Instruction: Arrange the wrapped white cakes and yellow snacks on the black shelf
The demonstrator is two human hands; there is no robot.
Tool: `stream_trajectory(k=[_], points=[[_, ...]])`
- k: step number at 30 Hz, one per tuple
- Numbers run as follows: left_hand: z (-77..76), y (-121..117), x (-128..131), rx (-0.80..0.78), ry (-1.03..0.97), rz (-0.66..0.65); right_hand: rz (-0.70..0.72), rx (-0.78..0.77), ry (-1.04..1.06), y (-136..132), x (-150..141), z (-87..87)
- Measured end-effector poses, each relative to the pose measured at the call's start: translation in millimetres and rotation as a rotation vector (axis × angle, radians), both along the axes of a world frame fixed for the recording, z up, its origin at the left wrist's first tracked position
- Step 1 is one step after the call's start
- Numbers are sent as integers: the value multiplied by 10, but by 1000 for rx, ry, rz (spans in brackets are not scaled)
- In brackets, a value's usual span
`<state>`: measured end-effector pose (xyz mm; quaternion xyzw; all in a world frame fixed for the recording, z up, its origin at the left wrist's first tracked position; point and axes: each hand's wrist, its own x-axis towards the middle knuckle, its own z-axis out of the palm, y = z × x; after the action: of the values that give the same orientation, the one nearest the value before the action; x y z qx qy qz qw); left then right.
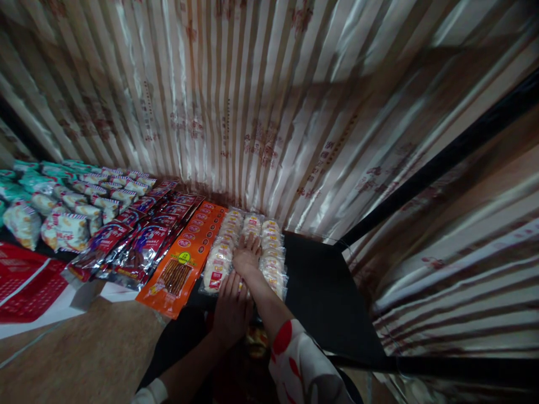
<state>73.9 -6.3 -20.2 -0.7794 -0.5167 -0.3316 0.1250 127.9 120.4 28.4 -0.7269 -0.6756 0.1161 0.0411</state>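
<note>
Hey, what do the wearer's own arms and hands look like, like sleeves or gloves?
Both the left hand and right hand are bare, with no gloves. The right sleeve is whitish with red, leaf-like shapes. Only a pale end of the left sleeve shows. It's too dim to rule out small rings.
</note>
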Motion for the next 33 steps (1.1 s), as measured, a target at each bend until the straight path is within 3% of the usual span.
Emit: stream_trajectory(k=[8, 25, 29, 33], points=[[-23, 18, 8, 7, 11, 0, 6, 112, 14, 3, 38, -51], [-99, 37, 12, 22, -37, -3, 85, 94, 46, 26, 76, 11], [-132, 34, -7, -11, -61, -16, 86, 299, 217, -87, 212, 157], [-109, 29, -23, -63, -66, -52, 57, 569, 381, -500, 504, 242]])
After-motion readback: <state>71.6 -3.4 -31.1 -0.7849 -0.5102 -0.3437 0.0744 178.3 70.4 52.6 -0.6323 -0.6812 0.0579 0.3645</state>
